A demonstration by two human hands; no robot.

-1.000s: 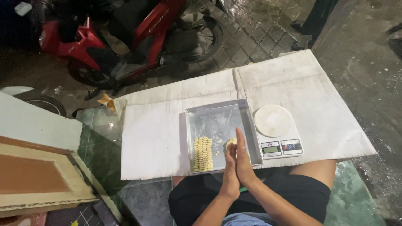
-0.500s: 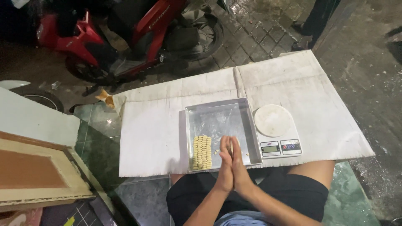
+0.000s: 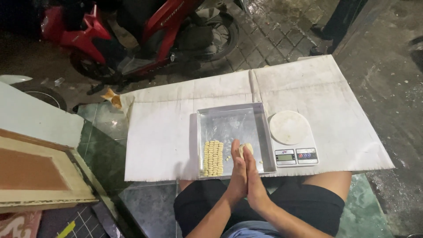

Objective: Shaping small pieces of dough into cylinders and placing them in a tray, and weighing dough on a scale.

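Head view: 2 palms pressed flat together, fingers straight and closed, a pale lump of dough sandwiched near the fingertips and peeking out at the top. Left hand and right hand upright, meeting over the near right part of the metal tray, just above its front edge.

Outward from there: laid in the tray's near left corner, a tight block of small yellowish dough pieces, seemingly 4 columns side by side, each about 10 or so long; exact count too fine to tell. Between block and hands, 1 or 2 loose crumbs. Rest of the tray floor bare and dusted with flour.

Just beside the tray's right wall, 1 white kitchen scale with a round platter, nothing on it, display toward the near edge. Tray and scale both resting on 1 white board, laid across the knees, covered in creased paper.

Judged from the layout: roughly a fifth of the tray filled, most of it yet to fill, 1 piece currently between the palms and not yet set down.

Beyond the board's far edge, 1 red scooter parked on wet paving. Off the left edge, a wooden framed panel.
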